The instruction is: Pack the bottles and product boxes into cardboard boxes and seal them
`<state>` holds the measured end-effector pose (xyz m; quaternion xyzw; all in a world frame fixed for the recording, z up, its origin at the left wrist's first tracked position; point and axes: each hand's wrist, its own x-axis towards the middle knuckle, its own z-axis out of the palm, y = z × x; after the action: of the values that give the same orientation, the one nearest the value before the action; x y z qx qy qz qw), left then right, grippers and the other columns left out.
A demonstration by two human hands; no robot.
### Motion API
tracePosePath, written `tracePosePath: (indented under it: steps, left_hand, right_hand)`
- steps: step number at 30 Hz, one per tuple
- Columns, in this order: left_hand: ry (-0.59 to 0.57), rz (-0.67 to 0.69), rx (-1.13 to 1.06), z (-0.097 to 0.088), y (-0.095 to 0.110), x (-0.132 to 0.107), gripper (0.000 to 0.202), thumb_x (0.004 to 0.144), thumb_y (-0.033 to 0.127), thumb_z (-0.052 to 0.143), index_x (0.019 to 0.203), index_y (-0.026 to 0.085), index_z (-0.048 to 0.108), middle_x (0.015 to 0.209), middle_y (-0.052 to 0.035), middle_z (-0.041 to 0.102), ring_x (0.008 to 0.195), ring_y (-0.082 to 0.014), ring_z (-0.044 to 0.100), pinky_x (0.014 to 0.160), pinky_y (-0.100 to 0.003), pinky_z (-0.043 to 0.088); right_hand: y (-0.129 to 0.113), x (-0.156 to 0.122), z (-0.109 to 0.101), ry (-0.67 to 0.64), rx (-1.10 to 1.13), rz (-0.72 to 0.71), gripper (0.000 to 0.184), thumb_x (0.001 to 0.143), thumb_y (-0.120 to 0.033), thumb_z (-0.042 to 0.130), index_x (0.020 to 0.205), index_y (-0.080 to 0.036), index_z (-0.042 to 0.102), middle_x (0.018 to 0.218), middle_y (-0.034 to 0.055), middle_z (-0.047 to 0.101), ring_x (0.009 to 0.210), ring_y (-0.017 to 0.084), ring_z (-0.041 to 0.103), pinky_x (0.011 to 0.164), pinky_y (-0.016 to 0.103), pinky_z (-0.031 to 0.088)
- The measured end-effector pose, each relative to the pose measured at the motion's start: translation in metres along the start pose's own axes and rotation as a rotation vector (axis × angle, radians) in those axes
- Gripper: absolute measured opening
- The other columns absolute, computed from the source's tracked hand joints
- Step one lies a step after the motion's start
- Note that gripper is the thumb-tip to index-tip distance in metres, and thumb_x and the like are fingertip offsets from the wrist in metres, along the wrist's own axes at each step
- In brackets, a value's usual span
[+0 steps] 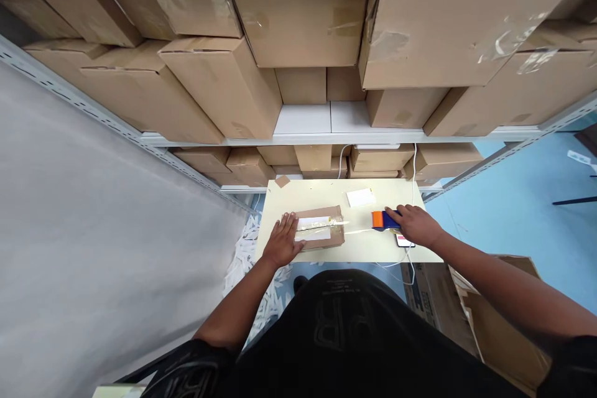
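A small cardboard box [336, 234] lies on the pale table [321, 193], with a white label [317, 234] and shiny clear tape on its top. My left hand [283, 240] rests flat on the left end of this box, fingers spread out. To the right of it, my right hand [418, 225] is wrapped around a blue and orange tape dispenser [383, 219]. A strip of clear tape [359, 231] seems to run from the box's right end to the dispenser. The dispenser's handle is mostly covered by my fingers.
A white slip [360, 197] and a brown cardboard scrap [282, 181] lie toward the table's back. A phone [405, 241] and white cable [412, 264] are beside my right hand. Shelves of cartons [298, 6] rise behind. An open carton [504, 317] stands at right; paper shreds [242, 255] litter the floor.
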<state>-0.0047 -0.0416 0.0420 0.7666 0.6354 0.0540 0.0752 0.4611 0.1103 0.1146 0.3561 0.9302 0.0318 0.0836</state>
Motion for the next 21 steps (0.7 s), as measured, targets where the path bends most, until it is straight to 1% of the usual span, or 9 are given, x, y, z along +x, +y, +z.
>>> tracePosePath:
  steps: [2, 5, 10, 13, 15, 18, 21]
  left_hand:
    - [-0.006, -0.002, -0.004, 0.0, 0.0, 0.0, 0.082, 0.1, 0.059, 0.044, 0.164, 0.013, 0.025, 0.17, -0.0166, 0.022, 0.159, -0.0347, 0.013, 0.127, -0.053, 0.019]
    - [-0.006, 0.0, -0.007, 0.0, 0.0, 0.001, 0.082, 0.1, 0.059, 0.045, 0.164, 0.012, 0.026, 0.17, -0.0167, 0.022, 0.159, -0.0347, 0.012, 0.127, -0.052, 0.019]
    - [-0.003, 0.002, -0.014, 0.002, 0.002, 0.001, 0.083, 0.1, 0.059, 0.045, 0.163, 0.008, 0.028, 0.17, -0.0176, 0.022, 0.16, -0.0348, 0.012, 0.127, -0.052, 0.018]
    - [0.002, 0.003, -0.027, 0.003, 0.002, 0.001, 0.084, 0.099, 0.06, 0.046, 0.163, 0.008, 0.028, 0.171, -0.0175, 0.021, 0.16, -0.0346, 0.011, 0.127, -0.052, 0.018]
    - [0.011, 0.006, -0.04, 0.003, 0.001, 0.001, 0.085, 0.099, 0.06, 0.047, 0.163, 0.008, 0.027, 0.171, -0.0177, 0.021, 0.16, -0.0343, 0.011, 0.128, -0.051, 0.018]
    - [0.032, 0.011, -0.06, 0.004, 0.0, 0.0, 0.085, 0.098, 0.06, 0.048, 0.163, 0.009, 0.027, 0.17, -0.0179, 0.022, 0.16, -0.0344, 0.011, 0.127, -0.052, 0.018]
    - [0.052, 0.022, -0.073, 0.005, -0.001, 0.001, 0.084, 0.099, 0.06, 0.047, 0.162, 0.008, 0.028, 0.17, -0.0184, 0.023, 0.16, -0.0348, 0.012, 0.127, -0.052, 0.019]
  right_hand:
    - [-0.006, 0.012, 0.005, -0.028, -0.011, -0.016, 0.057, 0.093, -0.01, 0.047, 0.149, -0.019, 0.051, 0.111, 0.0167, 0.064, 0.096, 0.03, 0.057, 0.083, 0.04, 0.038]
    - [-0.025, 0.039, 0.013, -0.085, 0.0, -0.03, 0.057, 0.092, -0.006, 0.045, 0.147, -0.018, 0.053, 0.115, 0.0183, 0.065, 0.098, 0.031, 0.059, 0.083, 0.041, 0.039]
    - [-0.075, 0.081, 0.018, -0.223, 0.017, -0.022, 0.052, 0.092, -0.007, 0.046, 0.143, -0.014, 0.056, 0.118, 0.0203, 0.066, 0.1, 0.032, 0.064, 0.082, 0.042, 0.044]
    - [-0.105, 0.102, 0.014, -0.302, 0.002, 0.032, 0.048, 0.091, -0.006, 0.048, 0.138, -0.012, 0.06, 0.121, 0.0209, 0.066, 0.105, 0.033, 0.064, 0.084, 0.043, 0.045]
    - [-0.12, 0.115, 0.012, -0.335, -0.001, 0.071, 0.044, 0.09, -0.007, 0.052, 0.132, -0.01, 0.063, 0.122, 0.0227, 0.065, 0.109, 0.035, 0.064, 0.086, 0.045, 0.045]
    - [-0.131, 0.13, 0.013, -0.375, -0.008, 0.117, 0.04, 0.088, -0.012, 0.058, 0.126, -0.009, 0.067, 0.125, 0.0257, 0.064, 0.113, 0.038, 0.062, 0.089, 0.048, 0.046]
    - [-0.133, 0.141, 0.017, -0.44, -0.006, 0.176, 0.039, 0.085, -0.019, 0.066, 0.123, -0.011, 0.071, 0.125, 0.0264, 0.065, 0.115, 0.041, 0.062, 0.088, 0.051, 0.048]
